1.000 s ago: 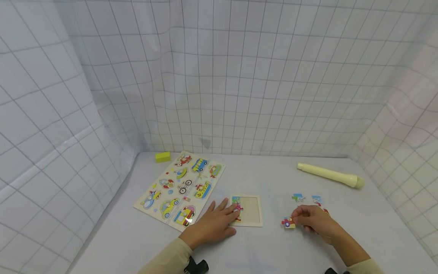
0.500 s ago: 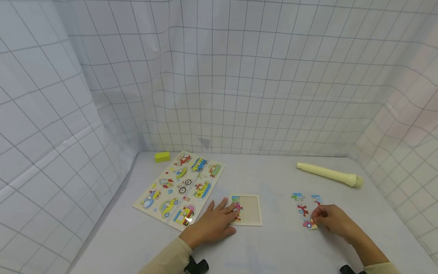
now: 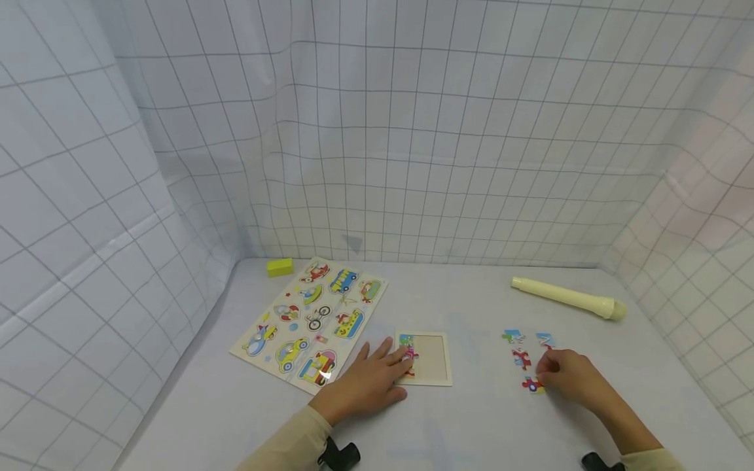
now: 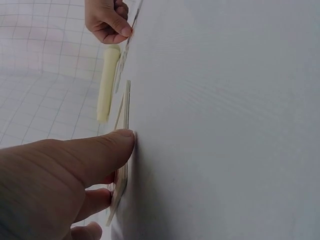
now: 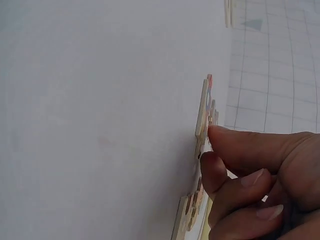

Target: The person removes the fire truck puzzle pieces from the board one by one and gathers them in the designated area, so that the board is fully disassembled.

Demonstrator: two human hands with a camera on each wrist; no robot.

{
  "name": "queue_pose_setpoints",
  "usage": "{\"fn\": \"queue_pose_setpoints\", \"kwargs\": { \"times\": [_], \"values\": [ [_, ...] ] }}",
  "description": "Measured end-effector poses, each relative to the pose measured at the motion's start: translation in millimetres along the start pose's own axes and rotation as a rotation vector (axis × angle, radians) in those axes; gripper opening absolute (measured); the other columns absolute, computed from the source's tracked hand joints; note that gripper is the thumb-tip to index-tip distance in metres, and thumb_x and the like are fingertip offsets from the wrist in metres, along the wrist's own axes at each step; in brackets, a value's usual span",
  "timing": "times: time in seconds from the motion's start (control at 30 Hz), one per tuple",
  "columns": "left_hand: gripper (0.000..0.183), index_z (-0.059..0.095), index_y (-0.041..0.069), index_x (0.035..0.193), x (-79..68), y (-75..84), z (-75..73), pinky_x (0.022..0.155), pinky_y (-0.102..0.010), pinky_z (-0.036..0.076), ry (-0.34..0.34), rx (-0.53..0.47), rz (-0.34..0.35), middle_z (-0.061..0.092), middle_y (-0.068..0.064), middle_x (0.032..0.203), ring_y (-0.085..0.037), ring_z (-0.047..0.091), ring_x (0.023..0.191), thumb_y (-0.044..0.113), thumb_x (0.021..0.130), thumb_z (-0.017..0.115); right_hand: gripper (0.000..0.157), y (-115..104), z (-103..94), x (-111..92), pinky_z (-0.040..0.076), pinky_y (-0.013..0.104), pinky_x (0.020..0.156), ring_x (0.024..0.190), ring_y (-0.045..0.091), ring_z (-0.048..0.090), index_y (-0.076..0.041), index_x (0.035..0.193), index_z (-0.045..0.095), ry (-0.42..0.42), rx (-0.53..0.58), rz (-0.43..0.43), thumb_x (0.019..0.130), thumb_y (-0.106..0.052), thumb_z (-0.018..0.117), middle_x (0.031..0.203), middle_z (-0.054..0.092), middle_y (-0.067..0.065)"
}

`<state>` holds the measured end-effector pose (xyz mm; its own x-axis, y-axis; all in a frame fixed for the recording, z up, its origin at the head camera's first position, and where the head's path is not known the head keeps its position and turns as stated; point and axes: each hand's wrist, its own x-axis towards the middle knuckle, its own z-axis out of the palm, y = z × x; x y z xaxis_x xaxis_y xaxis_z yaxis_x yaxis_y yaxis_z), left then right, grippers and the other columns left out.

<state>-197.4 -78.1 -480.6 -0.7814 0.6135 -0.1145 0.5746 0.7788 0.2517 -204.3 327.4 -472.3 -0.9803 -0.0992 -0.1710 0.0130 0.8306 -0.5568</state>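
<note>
My left hand (image 3: 368,383) lies with its fingers straight over the left side of a small wooden puzzle frame (image 3: 449,363), fingertips on the colourful pieces (image 3: 406,341) along that side. In the left wrist view, my thumb (image 4: 112,150) rests at the frame's near edge. My right hand (image 3: 571,378) pinches a jigsaw piece (image 3: 533,384) with a blue-and-white round shape on red, by its right edge, close to the table. Just behind it are a red piece (image 3: 521,359) and a blue-and-green piece (image 3: 512,336). Another blue piece (image 3: 544,339) is partly hidden by the right hand.
A large board (image 3: 277,363) with vehicle pictures lies at left, close to the left hand. Behind it sits a yellow block (image 3: 279,267). A cream microphone-shaped object (image 3: 568,299) lies at back right. White gridded curtains (image 3: 400,163) enclose the table's back and sides.
My right hand has carried the jigsaw piece right, from beside the frame toward the loose pieces, and lowered it flatter to the table. The left hand has stayed on the frame.
</note>
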Motion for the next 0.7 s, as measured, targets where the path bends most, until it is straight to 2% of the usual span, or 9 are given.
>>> {"fn": "queue_pose_setpoints", "kwargs": {
  "times": [0.07, 0.2, 0.3, 0.47, 0.57, 0.7],
  "values": [
    [0.06, 0.048, 0.022, 0.154, -0.1, 0.4, -0.5, 0.12, -0.064, 0.022, 0.0, -0.006, -0.001, 0.037, 0.001, 0.163, -0.031, 0.023, 0.155, 0.045, 0.1, 0.062, 0.008, -3.0, 0.1, 0.7, 0.044, 0.029, 0.061, 0.075, 0.017, 0.053, -0.005, 0.096, 0.067, -0.008, 0.091, 0.017, 0.092, -0.011, 0.07, 0.082, 0.059, 0.002],
    [0.06, 0.049, 0.021, 0.153, -0.1, 0.2, -0.5, 0.12, -0.064, 0.022, 0.006, -0.016, -0.002, 0.038, 0.001, 0.163, -0.032, 0.023, 0.155, 0.045, 0.1, 0.062, 0.032, -17.1, 2.0, 6.9, 0.042, 0.028, 0.051, 0.063, 0.016, 0.05, 0.004, 0.124, 0.058, -0.047, 0.359, 0.042, 0.1, -0.017, 0.063, 0.084, 0.058, 0.009],
    [0.059, 0.05, 0.021, 0.153, -0.1, -0.7, -0.1, 0.119, -0.064, 0.023, 0.015, -0.018, 0.0, 0.039, 0.0, 0.163, -0.032, 0.025, 0.154, 0.045, 0.1, 0.062, 0.044, -35.5, 6.8, 16.5, 0.041, 0.026, 0.048, 0.061, 0.014, 0.05, 0.006, 0.135, 0.052, -0.103, 0.523, 0.038, 0.101, -0.02, 0.06, 0.09, 0.06, 0.012],
    [0.059, 0.05, 0.021, 0.153, -0.8, -1.7, 0.5, 0.119, -0.063, 0.024, 0.019, -0.025, -0.001, 0.038, 0.0, 0.163, -0.033, 0.025, 0.154, 0.045, 0.1, 0.062, 0.048, -75.5, 33.3, 35.5, 0.042, 0.019, 0.051, 0.065, 0.01, 0.055, 0.005, 0.138, 0.053, -0.22, 0.73, 0.046, 0.101, -0.023, 0.062, 0.103, 0.067, 0.008],
    [0.06, 0.049, 0.021, 0.153, -1.0, -1.8, 0.5, 0.119, -0.063, 0.024, 0.011, -0.026, -0.004, 0.037, 0.0, 0.163, -0.033, 0.025, 0.154, 0.047, 0.1, 0.061, 0.047, -99.3, 56.4, 45.5, 0.043, 0.017, 0.051, 0.064, 0.008, 0.057, 0.007, 0.136, 0.056, -0.304, 0.823, 0.04, 0.1, -0.021, 0.064, 0.1, 0.07, 0.004],
    [0.061, 0.048, 0.022, 0.154, -1.3, -1.7, 0.3, 0.119, -0.063, 0.025, 0.003, -0.02, 0.0, 0.036, 0.0, 0.164, -0.033, 0.026, 0.154, 0.049, 0.101, 0.059, 0.043, -122.4, 81.6, 55.0, 0.044, 0.016, 0.049, 0.06, 0.005, 0.058, 0.008, 0.133, 0.059, -0.374, 0.874, 0.027, 0.099, -0.018, 0.064, 0.094, 0.072, 0.002]
  ]
}}
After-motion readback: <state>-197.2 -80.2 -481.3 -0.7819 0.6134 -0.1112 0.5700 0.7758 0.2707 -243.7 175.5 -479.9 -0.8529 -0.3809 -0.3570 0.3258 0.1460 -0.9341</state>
